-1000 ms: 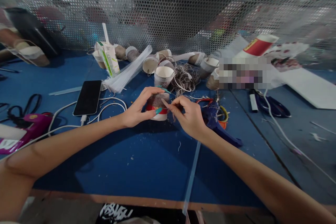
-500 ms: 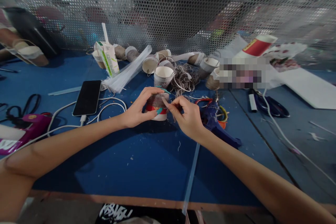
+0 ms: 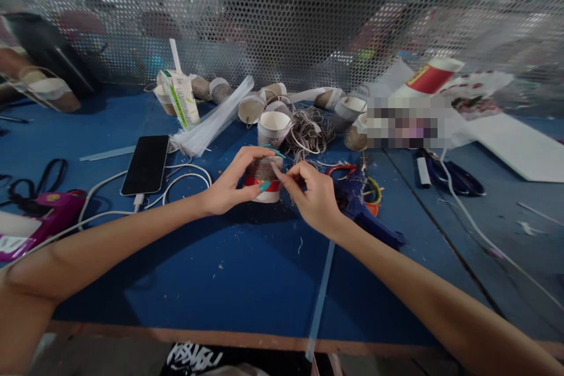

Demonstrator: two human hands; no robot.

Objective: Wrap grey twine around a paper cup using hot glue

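Note:
A paper cup (image 3: pixel 267 192) with a red and white band stands upside down on the blue table, brown-grey cord wound around its upper part. My left hand (image 3: pixel 235 183) grips the cup from the left, fingers over the top and thumb on the red band. At the cup's right side, my right hand (image 3: pixel 311 192) is closed in a pinch near the wound cord; a short end of cord seems to show at its fingertips. Behind the cup is a white paper cup (image 3: pixel 275 124), and a tangled heap of grey cord (image 3: pixel 311 131) lies beside that one.
A phone (image 3: pixel 145 164) with a white cable lies at left, near a drink carton (image 3: pixel 184 100) and clear strips (image 3: pixel 215 117). Blue glue gun (image 3: pixel 370 220) and scissors (image 3: pixel 341 169) are right of my right hand. Cord-wrapped cups line the back before a perforated metal screen (image 3: pixel 273 23).

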